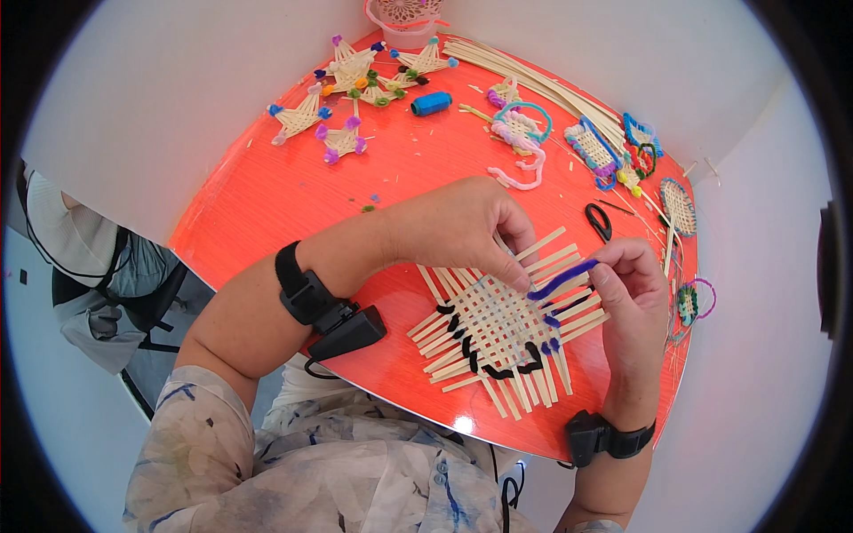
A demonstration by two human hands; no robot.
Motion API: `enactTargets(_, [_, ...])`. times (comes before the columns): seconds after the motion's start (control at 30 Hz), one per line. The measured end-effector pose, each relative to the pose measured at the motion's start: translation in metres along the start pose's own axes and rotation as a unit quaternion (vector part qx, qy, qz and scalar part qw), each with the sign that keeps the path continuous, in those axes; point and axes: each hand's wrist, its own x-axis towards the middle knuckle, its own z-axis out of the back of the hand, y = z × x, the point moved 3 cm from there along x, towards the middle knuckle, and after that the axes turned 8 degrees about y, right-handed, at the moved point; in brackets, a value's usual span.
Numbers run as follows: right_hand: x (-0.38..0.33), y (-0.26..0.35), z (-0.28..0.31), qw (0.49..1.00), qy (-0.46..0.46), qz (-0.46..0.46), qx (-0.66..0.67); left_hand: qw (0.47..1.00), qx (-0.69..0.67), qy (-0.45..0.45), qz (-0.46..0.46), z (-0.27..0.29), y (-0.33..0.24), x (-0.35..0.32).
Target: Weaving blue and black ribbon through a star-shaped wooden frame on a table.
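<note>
A person sits at a red worktop (267, 195), with a flat woven mat (491, 315) of pale strips lying at its near side, in front of the person; the strip ends fan out all around. The right hand (635, 289) pinches the free end of a purple fuzzy strand (567, 277) between thumb and fingers, above the mat's far right edge. The left hand (475, 222) reaches over the mat's far edge, fingers curled, thumb by the strand's left end; whether they pinch it, I cannot tell. A black fuzzy strand (498, 372) winds along the near left edge. Farther away lie black-handled scissors (599, 222) to the right, a blue spool (432, 105) and, at far left, star-shaped woven pieces (302, 115).
</note>
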Motion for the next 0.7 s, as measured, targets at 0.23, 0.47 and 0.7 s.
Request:
enactTargets(0.23, [-0.002,0.000,0.006,0.999,0.030,-0.019,-0.021,1.000,0.006,0.001,0.000,0.000,-0.001,0.000])
enactTargets(0.47, [0.000,-0.005,0.005,0.980,0.061,-0.034,0.187,0.999,-0.020,0.013,-0.025,-0.001,-0.002,-0.002])
enactTargets(0.7, [0.000,-0.014,0.005,0.962,0.120,-0.034,0.243,0.998,-0.024,0.025,-0.057,-0.002,-0.005,-0.002])
